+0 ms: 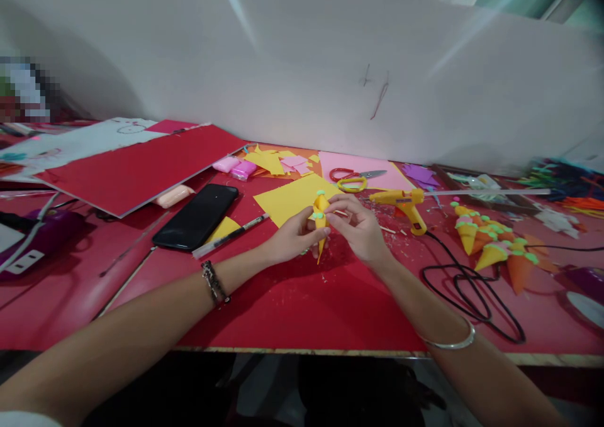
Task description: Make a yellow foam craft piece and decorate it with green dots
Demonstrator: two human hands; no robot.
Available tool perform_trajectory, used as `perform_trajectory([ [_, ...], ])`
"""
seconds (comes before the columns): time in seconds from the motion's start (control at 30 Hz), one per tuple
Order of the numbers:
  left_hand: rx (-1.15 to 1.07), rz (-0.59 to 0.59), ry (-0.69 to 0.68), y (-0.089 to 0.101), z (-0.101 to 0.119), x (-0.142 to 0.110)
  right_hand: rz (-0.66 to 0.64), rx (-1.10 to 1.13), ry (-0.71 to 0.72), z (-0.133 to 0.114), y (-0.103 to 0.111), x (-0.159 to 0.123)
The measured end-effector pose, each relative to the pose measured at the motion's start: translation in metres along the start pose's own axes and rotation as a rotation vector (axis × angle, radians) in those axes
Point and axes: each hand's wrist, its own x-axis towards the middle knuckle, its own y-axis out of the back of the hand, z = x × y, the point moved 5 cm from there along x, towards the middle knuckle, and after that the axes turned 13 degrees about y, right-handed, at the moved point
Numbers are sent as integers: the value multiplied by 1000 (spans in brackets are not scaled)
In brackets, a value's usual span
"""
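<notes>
Between my two hands, above the red table, a small yellow paper cone (pixel 321 229) with light green bits at its top points downward. My left hand (pixel 296 235) is closed round the cone's side, thumb across its front. At the cone's upper rim the fingers of my right hand (pixel 356 226) are pinched together; whether they hold the rim or a small bit is too small to make out. Just behind my hands lies a yellow paper sheet (pixel 287 197). A yellow glue gun (pixel 401 204) with a long clear glue stick lies to the right of my right hand.
Finished-looking yellow and orange cones (pixel 495 241) sit at the right near a looped black cable (pixel 465 288). Red- and yellow-handled scissors (pixel 353 178) lie at the back. A black phone (pixel 197 216), a pen (pixel 231 235) and a red board (pixel 146 166) are on the left.
</notes>
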Motion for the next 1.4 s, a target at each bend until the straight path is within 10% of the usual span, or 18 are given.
perform_trajectory([
  [1.13, 248, 139, -56, 4, -3, 0, -40, 324, -228, 11, -11, -6],
  [1.4, 32, 236, -23, 13, 0, 0, -3, -107, -171, 13, 10, 0],
])
